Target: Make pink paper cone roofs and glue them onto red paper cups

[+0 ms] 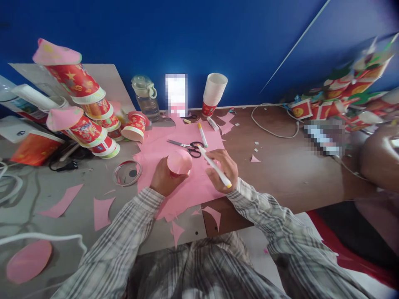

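Observation:
My left hand [163,179] is wrapped round a paper cup [179,163] whose end is covered in pink paper. It holds the cup over a large pink paper sheet [183,182] on the table. My right hand [222,170] grips a white marker [215,167] with a yellow end, its tip close to the cup's right side. Black-handled scissors [187,146] lie on the sheet just beyond the cup. A second yellow-tipped marker [202,134] lies beside them.
Stacks of red printed cups with pink tops [77,108] lie at the left. A tape roll [127,172], a water bottle [146,97], a stack of white cups [213,93], pink scraps [60,203], a pink disc [28,261] and a white cable [271,126] surround the sheet. Another person's arm [378,158] is at right.

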Available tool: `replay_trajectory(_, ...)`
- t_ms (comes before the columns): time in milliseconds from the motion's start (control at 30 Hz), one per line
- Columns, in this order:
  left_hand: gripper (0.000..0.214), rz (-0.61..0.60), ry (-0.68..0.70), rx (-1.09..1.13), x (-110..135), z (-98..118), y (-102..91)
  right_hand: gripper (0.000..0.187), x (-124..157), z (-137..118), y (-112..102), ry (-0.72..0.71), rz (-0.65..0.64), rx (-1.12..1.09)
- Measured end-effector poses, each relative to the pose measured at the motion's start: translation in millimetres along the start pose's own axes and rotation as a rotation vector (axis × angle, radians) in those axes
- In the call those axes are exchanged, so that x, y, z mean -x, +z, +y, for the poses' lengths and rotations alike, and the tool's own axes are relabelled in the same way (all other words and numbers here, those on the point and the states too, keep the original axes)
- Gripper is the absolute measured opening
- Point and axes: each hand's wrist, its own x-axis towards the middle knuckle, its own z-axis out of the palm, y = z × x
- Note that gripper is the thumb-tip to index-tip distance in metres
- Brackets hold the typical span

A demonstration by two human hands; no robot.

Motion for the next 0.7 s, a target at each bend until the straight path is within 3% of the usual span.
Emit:
replay_trajectory(167, 0.051, -0.022, -0.027, 0.088, 0, 0, 0.3, 0.037, -24, 47, -8, 0.341, 0.033, 0.008)
replay_trajectory(267, 0.050, -0.007, -0.029, 0.079, 0, 2, -1.6, 0.042, -42, 78, 3, 0.434, -0.009, 0.017)
replay_trajectory(467, 0.055, -0.026, -0.012, 0.080, 0, 3, -4.2, 0.029, -65, 118, 29, 0.469, -0.163, 0.066)
replay_trajectory(700, 0.054, -0.058, -0.019, 0.093, 1, -1, -3.0, 0.039, -63, 138, 39, 0.470, -0.269, 0.116)
